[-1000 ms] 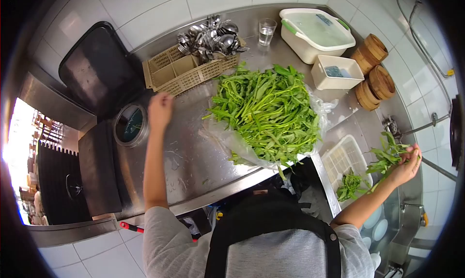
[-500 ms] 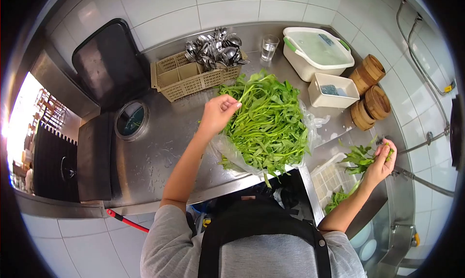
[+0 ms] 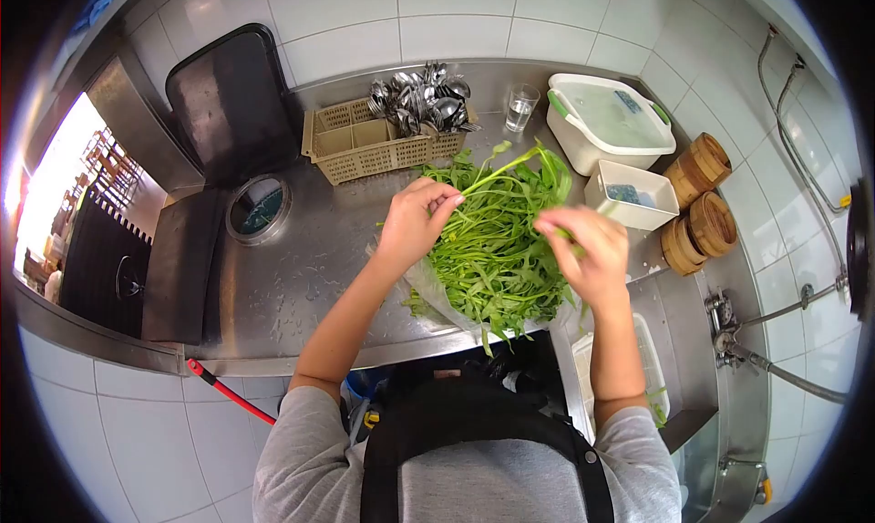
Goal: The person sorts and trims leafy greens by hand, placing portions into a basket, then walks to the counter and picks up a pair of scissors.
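Observation:
A large heap of leafy green stems (image 3: 497, 281), which look like water spinach, lies on a clear plastic bag on the steel counter. My left hand (image 3: 415, 227) is over the heap's left side, thumb and fingertips pinched on a green stem (image 3: 499, 172) that stretches up and right to its leaves. My right hand (image 3: 588, 254) hovers at the heap's right edge, fingers curled and blurred by motion. Green shows between its fingers, but whether it grips any is unclear. Below my right forearm sits a pale plastic basket (image 3: 649, 341), partly hidden by the arm.
Behind the greens stand a cutlery basket (image 3: 365, 158) full of spoons and forks, a glass of water (image 3: 521, 108), a lidded white tub (image 3: 611, 126) and a small white bin (image 3: 638, 208). Bamboo steamers (image 3: 700, 227) stand at right, beside the sink taps (image 3: 725, 327). A round counter opening (image 3: 259, 210) lies left.
My right hand has come from above the basket at right, where it held leafy greens, to the heap. My left hand now holds up a longer stem. The view has shifted slightly.

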`<state>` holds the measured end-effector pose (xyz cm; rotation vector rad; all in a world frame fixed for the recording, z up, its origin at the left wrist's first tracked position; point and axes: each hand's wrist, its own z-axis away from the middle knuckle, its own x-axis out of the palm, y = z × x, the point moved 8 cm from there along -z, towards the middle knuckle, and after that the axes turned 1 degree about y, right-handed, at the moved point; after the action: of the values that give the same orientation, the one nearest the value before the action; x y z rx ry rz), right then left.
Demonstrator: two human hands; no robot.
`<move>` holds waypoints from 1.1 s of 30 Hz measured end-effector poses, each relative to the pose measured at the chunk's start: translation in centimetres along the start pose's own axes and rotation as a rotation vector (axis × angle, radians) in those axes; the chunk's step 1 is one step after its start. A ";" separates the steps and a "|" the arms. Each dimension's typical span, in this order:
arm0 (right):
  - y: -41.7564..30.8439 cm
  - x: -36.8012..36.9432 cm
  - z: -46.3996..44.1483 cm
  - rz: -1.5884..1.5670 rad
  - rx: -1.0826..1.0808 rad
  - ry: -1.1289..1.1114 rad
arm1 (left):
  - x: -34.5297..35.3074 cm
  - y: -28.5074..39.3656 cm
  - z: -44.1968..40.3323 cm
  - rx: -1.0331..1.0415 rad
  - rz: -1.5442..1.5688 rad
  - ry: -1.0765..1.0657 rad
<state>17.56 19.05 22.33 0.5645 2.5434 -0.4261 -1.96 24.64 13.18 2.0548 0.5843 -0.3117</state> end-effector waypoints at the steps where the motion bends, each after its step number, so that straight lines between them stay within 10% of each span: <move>1: 0.5 0.8 -1.1 -0.004 -0.002 -0.001 | 0.1 0.3 0.1 -0.002 -0.002 0.003; 9: 4.2 9.3 -1.3 0.290 -0.104 -0.583 | 0.0 3.1 0.4 0.211 -0.190 0.056; 15: 4.6 8.1 -2.3 0.112 0.009 -0.191 | 1.9 -0.8 -0.4 0.006 0.281 0.082; 19: 11.5 4.8 -1.0 0.001 0.455 0.171 | 2.1 -3.9 -0.8 0.045 0.241 0.291; 33: 6.8 3.9 -2.2 0.296 0.235 -0.192 | 9.4 -11.6 0.6 -0.138 -0.278 -0.012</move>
<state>16.82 27.02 20.81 0.9253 2.1968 -0.6407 0.03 31.82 0.29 1.8388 0.8621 -0.4333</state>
